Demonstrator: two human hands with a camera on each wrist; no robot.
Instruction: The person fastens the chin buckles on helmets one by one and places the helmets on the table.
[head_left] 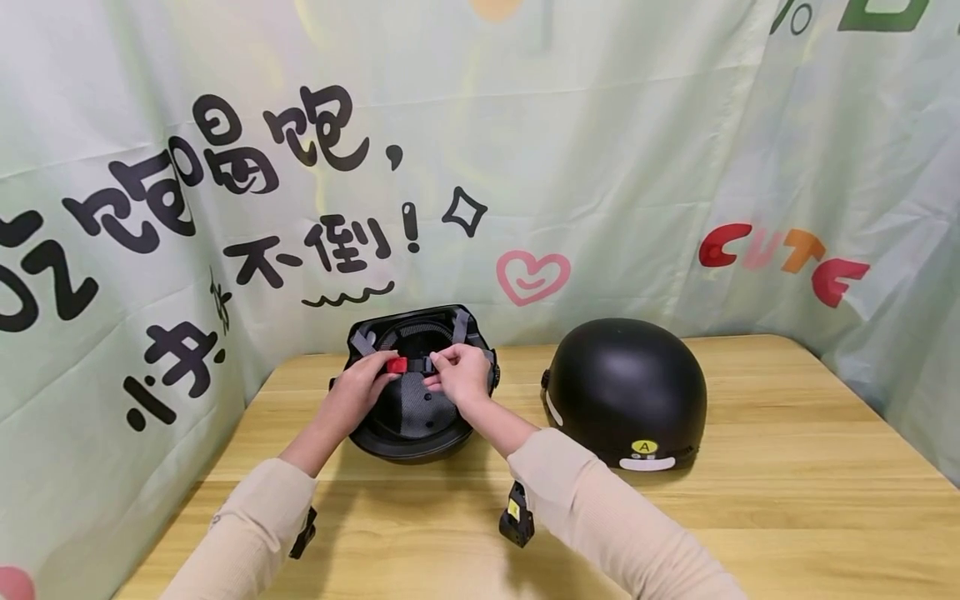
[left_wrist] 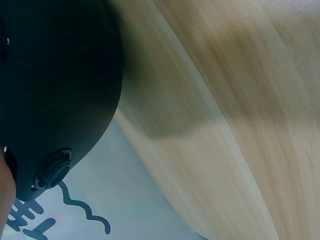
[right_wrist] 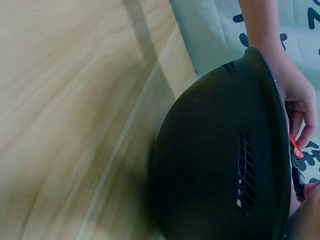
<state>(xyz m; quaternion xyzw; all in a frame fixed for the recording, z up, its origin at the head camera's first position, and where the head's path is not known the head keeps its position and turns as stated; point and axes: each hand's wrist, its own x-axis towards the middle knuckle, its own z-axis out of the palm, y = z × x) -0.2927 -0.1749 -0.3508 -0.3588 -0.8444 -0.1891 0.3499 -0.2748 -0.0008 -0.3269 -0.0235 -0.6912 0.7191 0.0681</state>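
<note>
A black helmet (head_left: 412,446) lies upside down on the table, its padded inside facing up. Above its opening, my left hand (head_left: 360,387) pinches the red buckle (head_left: 397,365) of the chin strap. My right hand (head_left: 461,375) holds the strap's black side (head_left: 417,366) between thumb and fingers. Both buckle parts appear to meet between the hands; how firmly they are joined cannot be made out. In the right wrist view, the left hand (right_wrist: 298,95) reaches over the rim to the red buckle (right_wrist: 295,146). The left wrist view shows mostly the helmet's outer shell (left_wrist: 65,75).
A second black helmet (head_left: 630,392) stands right side up to the right, with a yellow "A" sticker (head_left: 644,447). The wooden table (head_left: 795,467) ends against a printed curtain (head_left: 622,208) behind and at both sides.
</note>
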